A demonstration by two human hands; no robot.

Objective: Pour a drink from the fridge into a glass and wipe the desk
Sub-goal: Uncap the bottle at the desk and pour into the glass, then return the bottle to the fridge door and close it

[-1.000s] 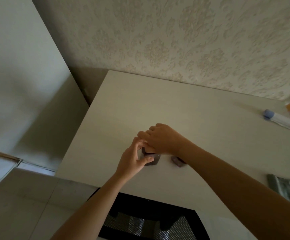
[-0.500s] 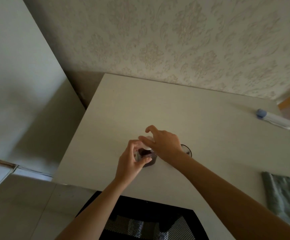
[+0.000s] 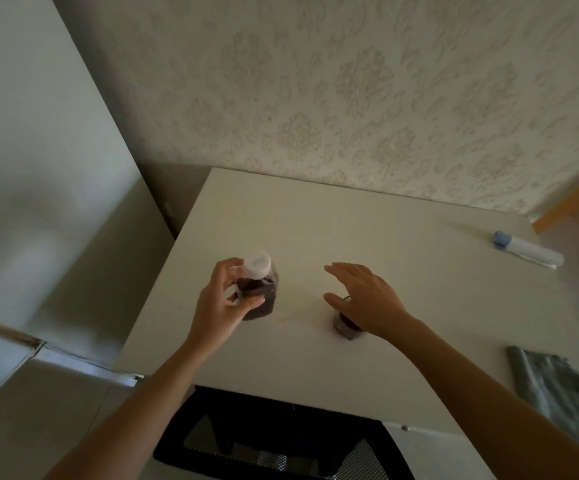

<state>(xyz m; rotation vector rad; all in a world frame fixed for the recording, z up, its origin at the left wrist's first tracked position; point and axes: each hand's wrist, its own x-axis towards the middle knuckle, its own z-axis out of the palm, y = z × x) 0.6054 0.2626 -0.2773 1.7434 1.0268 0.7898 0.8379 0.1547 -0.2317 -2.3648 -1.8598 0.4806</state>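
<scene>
Pouring looks done: the left hand (image 3: 220, 304) grips the capped juice bottle (image 3: 258, 289) on the desk (image 3: 367, 230). Just right of the bottle, the right hand (image 3: 367, 299) hovers, fingers spread, above the filled glass (image 3: 345, 327). Next step is probably fetching the grey cloth (image 3: 554, 386), far right of the bottle.

Both forearms are bare from wrist to the frame's lower edge, with no sleeve showing. The left hand (image 3: 220, 303) and the right hand (image 3: 367, 299) carry no visible ring, watch, bracelet or glove.
</scene>
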